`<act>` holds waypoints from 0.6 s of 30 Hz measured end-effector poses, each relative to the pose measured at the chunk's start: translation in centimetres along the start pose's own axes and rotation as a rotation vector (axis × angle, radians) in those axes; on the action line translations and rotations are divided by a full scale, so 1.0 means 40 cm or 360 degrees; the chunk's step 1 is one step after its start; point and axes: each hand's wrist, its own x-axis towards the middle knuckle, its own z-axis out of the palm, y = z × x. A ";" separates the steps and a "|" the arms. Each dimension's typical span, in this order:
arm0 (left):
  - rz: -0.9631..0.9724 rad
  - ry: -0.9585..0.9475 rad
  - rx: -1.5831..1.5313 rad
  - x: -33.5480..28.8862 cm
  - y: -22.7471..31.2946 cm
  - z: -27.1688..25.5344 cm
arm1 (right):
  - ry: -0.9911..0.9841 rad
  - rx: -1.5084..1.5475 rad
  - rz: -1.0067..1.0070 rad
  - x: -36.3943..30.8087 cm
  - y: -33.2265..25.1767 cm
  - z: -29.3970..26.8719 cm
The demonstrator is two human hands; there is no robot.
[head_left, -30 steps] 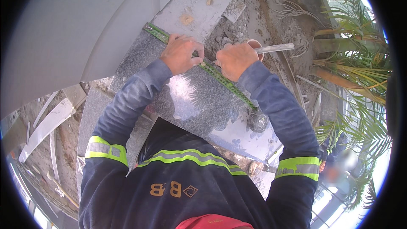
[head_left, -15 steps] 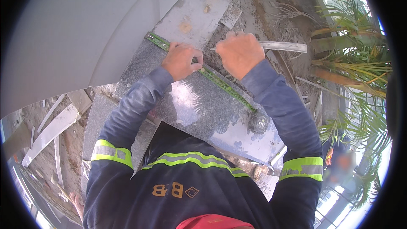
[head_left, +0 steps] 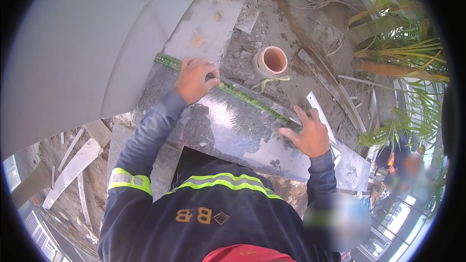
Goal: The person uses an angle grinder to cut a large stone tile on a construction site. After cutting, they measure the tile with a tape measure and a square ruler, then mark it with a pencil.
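A dark grey polished stone slab (head_left: 213,121) lies in front of me, with reflections on its surface. A green measuring tape (head_left: 252,100) stretches along its far edge. My left hand (head_left: 196,81) rests on the tape left of centre, thumb and fingers curled in on it. Near the tape's right end is my right hand (head_left: 312,133), its thumb and forefinger spread apart above the slab. A white, ruler-like strip (head_left: 318,109) with a hole in its end runs close behind the right fingers. Whether the palm touches that strip is hidden.
Beyond the slab, an orange-brown pipe (head_left: 265,63) with a yellowish tie stands in rubble. A large pale curved panel (head_left: 87,43) fills the left. Palm fronds (head_left: 403,60) hang at right, with a person (head_left: 400,165) below them. Offcuts (head_left: 73,170) lie at lower left.
My right hand has come down and nearer from above the rubble to the tape's right end, its fist opening out. The pipe is now uncovered. My left hand stays on the tape.
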 end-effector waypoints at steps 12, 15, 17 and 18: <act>0.0488 -0.0162 0.0425 -0.070 0.190 -0.021 | 0.0035 0.0181 0.0061 -0.150 0.082 0.104; 0.0636 -0.0138 0.0529 -0.123 0.304 0.017 | 0.0029 0.0262 -0.0039 -0.160 0.037 0.073; 0.0710 -0.0097 0.0546 -0.147 0.362 0.042 | 0.0006 0.0237 -0.0065 -0.163 -0.002 0.061; 0.0734 -0.0083 0.0520 -0.155 0.384 0.051 | 0.0005 0.0191 -0.0085 -0.163 -0.016 0.060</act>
